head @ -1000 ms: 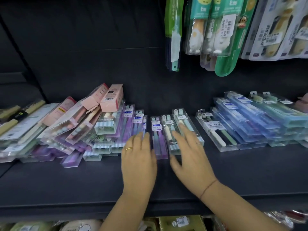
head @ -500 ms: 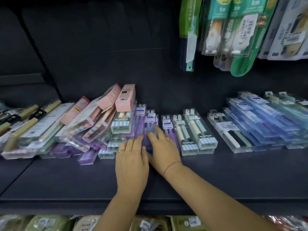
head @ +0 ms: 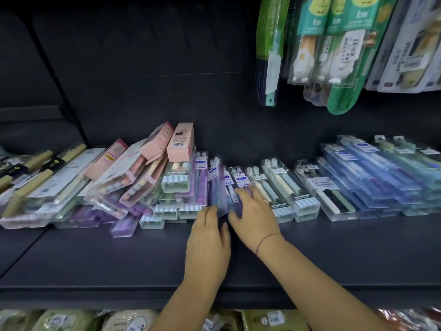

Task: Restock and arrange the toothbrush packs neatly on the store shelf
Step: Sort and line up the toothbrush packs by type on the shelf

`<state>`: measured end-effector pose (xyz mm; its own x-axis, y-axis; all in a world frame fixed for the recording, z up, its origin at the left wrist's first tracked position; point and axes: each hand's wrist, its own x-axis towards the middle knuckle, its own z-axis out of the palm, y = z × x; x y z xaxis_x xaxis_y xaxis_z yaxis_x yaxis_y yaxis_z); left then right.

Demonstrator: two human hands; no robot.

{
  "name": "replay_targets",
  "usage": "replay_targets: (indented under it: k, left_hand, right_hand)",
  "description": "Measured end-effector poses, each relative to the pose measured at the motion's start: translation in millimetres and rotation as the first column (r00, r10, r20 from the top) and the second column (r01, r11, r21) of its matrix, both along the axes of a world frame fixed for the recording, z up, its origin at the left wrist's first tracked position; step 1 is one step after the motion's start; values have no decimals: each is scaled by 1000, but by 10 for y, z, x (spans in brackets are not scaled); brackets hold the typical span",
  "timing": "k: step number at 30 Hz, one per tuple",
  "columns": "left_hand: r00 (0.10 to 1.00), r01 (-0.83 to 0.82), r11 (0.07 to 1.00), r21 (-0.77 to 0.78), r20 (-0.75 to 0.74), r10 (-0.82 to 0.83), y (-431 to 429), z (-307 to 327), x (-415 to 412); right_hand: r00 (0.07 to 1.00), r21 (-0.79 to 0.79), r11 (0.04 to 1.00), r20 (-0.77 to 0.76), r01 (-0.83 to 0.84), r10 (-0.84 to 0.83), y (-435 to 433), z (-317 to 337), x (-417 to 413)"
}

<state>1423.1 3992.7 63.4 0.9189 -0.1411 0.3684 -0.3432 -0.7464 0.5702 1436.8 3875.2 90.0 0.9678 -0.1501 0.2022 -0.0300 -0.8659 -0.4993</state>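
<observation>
Left hand (head: 210, 237) and right hand (head: 255, 216) reach forward palm-down, fingers extended.

Purple packs (head: 216, 187), pink boxes (head: 180, 142), blue packs (head: 372, 173), dark shelf (head: 119, 259).
</observation>
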Motion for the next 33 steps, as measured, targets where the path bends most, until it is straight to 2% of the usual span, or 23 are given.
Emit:
replay_targets:
  k: [3, 7, 11, 14, 17, 18, 19, 23, 24, 25, 27, 33]
  left_hand:
    - [995, 39, 995, 96, -94, -30, -47, 14, -1]
    - [994, 42, 963, 266, -105, -15, -56, 24, 22]
    - [996, 74, 968, 240, -72, -59, -87, -12, 54]
    - [998, 68, 970, 233, -5, -68, -89, -42, 86]
    - [997, 67, 962, 264, -54, -55, -101, 21, 52]
    - [997, 58, 962, 267, -59, -44, -106, 22, 36]
    - [998, 48, 963, 264, -50, -36, -109, 27, 14]
    - [990, 71, 975, 212, -133, -43, -127, 85, -62]
    - [988, 75, 978, 194, -147, -47, -124, 87, -74]
    - [989, 69, 983, 169, -138, -45, -120, 93, -85]
    - [993, 41, 990, 137, -118, -25, -101, 90, -110]
    - [999, -36, 981, 193, -26, 42, -43, 0, -161]
  right_hand:
    - [998, -153, 987, -43, -47, 40, -18, -52, -16]
    - [994, -285, 954, -84, -95, 74, -52, -130, -84]
    - [993, -305, 949, -106, -75, 44, -52, -233, -107]
    - [1000, -318, 948, -4, -6, 5, -3, -270, -127]
    - [993, -380, 925, -109, -6, -38, 32, -245, -194]
    - [993, -386, 923, -106, 12, -57, 57, -235, -219]
    - [996, -395, 917, -40, 54, -76, 87, -205, -254]
    - [995, -369, 926, -16, 86, -99, 80, -335, -355]
    - [994, -384, 916, 42, 113, -105, 60, -369, -365]
    - [989, -386, 913, 106, 133, -99, 43, -363, -376]
    - [986, -335, 934, 140, 129, -86, -25, -352, -384]
    - [977, -170, 983, 213, 70, -33, -161, -363, -447]
